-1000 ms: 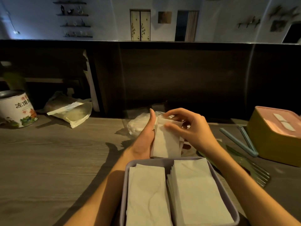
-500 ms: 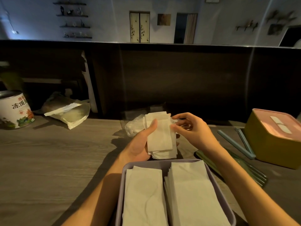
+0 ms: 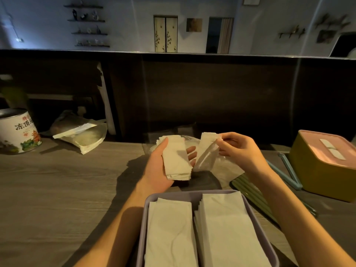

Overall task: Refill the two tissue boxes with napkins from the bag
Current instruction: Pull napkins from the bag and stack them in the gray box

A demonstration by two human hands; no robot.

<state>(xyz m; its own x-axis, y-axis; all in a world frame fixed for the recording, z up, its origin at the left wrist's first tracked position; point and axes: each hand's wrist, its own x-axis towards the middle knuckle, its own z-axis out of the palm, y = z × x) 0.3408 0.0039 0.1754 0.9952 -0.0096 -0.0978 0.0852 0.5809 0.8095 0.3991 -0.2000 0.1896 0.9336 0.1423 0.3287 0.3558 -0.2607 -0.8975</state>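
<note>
An open lilac tissue box (image 3: 146, 212) lies nearest me with two stacks of white napkins (image 3: 221, 228) inside. Above its far edge my left hand (image 3: 156, 170) holds a small stack of folded napkins (image 3: 176, 158), thumb across the top. To the right, my right hand (image 3: 238, 151) pinches a separate napkin (image 3: 207, 151) by its upper end, apart from that stack. The clear plastic napkin bag (image 3: 229, 168) lies on the table beneath and behind both hands. A second tissue box (image 3: 325, 166), yellow with a closed pink lid, stands at the right.
The wooden table (image 3: 57, 189) ends at a dark partition behind. On the left stand a printed tin can (image 3: 18, 132) and a sealed plastic pouch (image 3: 82, 133). A green lid (image 3: 254, 193) and pale blue tongs (image 3: 289, 170) lie between the two boxes.
My right hand has peeled a napkin off the stack and drawn it away to the right. The left hand has turned palm-up with the remaining stack.
</note>
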